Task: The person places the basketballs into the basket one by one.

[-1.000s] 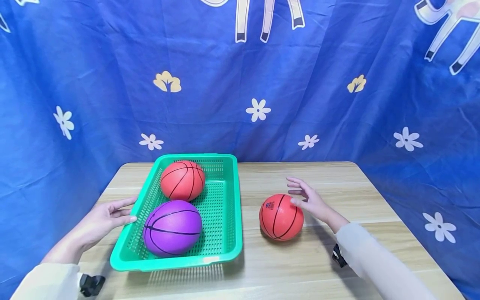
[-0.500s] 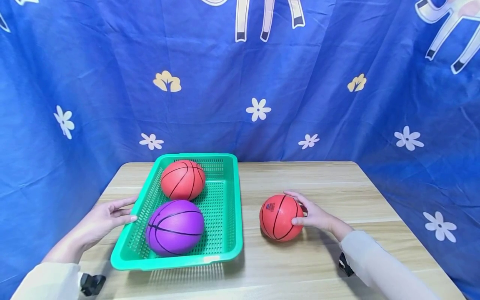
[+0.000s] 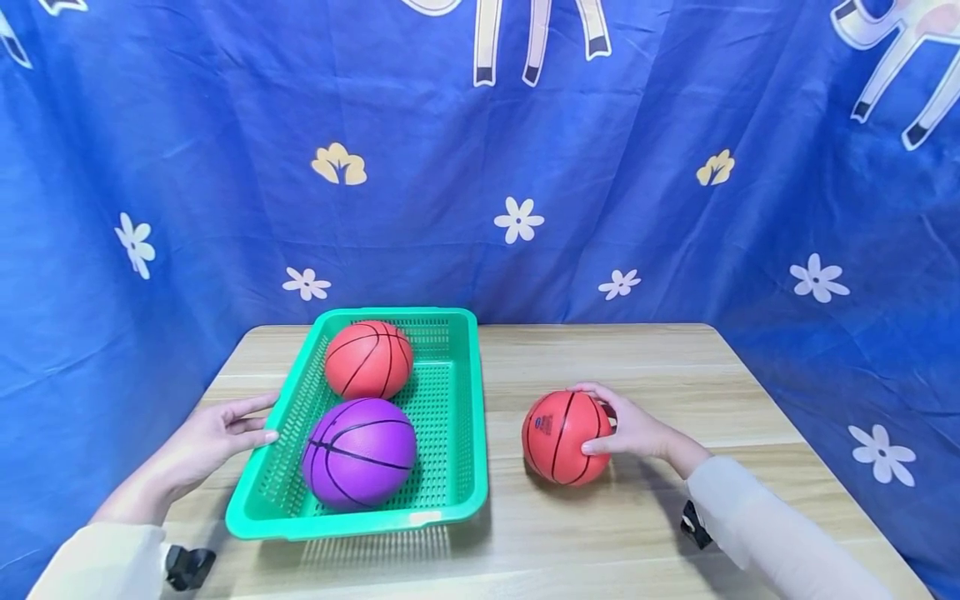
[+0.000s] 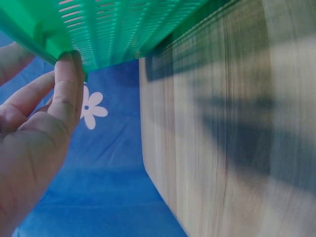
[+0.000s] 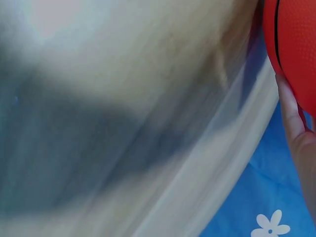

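A green plastic basket [image 3: 453, 450] with slotted sides stands on the left half of the table. My left hand [image 3: 201, 446] holds its left rim, with the fingertips against the basket's edge [image 4: 118, 34] in the left wrist view. Inside lie a red basketball [image 3: 367, 362] at the back and a purple basketball [image 3: 360, 454] in front of it. To the right of the basket, another red basketball [image 3: 558, 442] sits on the table. My right hand [image 3: 637, 429] grips that ball from its right side, thumb in front and fingers behind. The right wrist view shows part of the ball [image 5: 298, 44].
The wood-grain table [image 3: 600, 542] extends around the basket and the loose ball. A blue curtain [image 3: 420, 225] with white flowers hangs behind and at both sides. Small black devices [image 3: 187, 568] are strapped at both wrists.
My right hand has come down onto the loose red basketball and taken hold of it. The purple basketball has rolled a little to the right inside the basket. My left hand stays at the rim.
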`<state>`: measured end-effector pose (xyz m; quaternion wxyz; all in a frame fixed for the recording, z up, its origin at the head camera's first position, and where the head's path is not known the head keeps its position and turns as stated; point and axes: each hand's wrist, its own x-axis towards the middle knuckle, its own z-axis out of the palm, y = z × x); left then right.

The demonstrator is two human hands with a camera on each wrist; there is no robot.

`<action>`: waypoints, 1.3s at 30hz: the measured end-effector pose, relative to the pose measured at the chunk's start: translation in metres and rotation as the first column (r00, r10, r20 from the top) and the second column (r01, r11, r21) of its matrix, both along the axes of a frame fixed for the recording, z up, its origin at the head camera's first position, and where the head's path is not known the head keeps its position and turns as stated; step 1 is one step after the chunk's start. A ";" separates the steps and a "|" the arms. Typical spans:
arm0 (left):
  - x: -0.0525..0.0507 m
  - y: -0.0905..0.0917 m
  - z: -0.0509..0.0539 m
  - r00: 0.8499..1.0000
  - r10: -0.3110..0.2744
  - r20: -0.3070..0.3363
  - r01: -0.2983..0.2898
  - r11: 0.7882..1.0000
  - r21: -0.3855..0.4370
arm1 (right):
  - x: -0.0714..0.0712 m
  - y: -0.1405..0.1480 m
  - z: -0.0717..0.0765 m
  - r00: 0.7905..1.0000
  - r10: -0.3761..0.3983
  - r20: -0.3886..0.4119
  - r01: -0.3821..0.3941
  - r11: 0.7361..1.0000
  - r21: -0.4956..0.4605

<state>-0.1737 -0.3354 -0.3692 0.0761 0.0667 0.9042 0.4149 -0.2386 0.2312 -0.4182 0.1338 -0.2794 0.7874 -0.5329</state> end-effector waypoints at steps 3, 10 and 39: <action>0.001 0.001 0.000 1.000 0.001 0.003 -0.001 1.000 0.005 | -0.004 0.000 0.007 0.999 -0.018 -0.050 0.019 0.999 0.027; 0.002 0.002 0.001 1.000 0.006 -0.007 -0.006 1.000 0.015 | -0.018 -0.007 0.037 0.989 -0.047 -0.139 0.051 0.998 0.025; 0.001 0.003 0.004 1.000 0.008 -0.013 -0.008 1.000 0.018 | -0.054 -0.121 0.099 0.965 -0.094 -0.246 0.069 0.992 -0.110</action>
